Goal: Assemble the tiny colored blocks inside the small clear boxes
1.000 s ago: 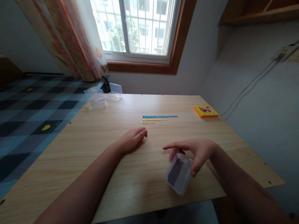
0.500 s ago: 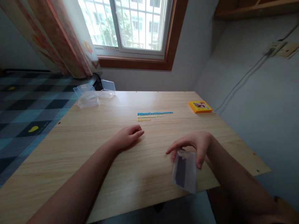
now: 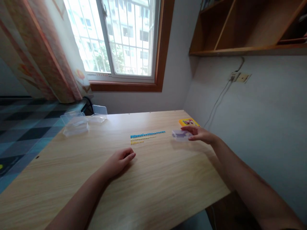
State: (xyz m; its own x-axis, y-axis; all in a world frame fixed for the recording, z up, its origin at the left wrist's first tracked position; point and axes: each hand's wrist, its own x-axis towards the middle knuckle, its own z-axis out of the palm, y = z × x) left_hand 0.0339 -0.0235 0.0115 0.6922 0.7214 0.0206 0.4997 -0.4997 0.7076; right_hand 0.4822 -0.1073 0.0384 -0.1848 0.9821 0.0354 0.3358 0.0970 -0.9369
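Note:
My right hand (image 3: 197,133) grips a clear plastic box (image 3: 180,138) by its right end, thumb on the near side. Dark pieces lie inside the box, too small to tell apart. It is just in front of a yellow box (image 3: 188,122) with a printed picture on top. My left hand (image 3: 123,158) rests on the table with its fingers curled in and nothing visible in them. Beyond it lie rows of small pieces: a longer blue row (image 3: 146,134) at the back and shorter yellow rows (image 3: 137,142) nearer to me.
Open clear plastic boxes (image 3: 76,124) stand at the table's far left corner. The wooden table (image 3: 148,179) meets the right wall, where a cable (image 3: 217,102) hangs from a socket. A wooden shelf (image 3: 240,51) juts out above. A checked bed (image 3: 48,111) lies to the left.
My right hand has carried the clear box from the near table edge to the far right, by the yellow box. The view has tilted up and turned right. My left hand stays curled on the table.

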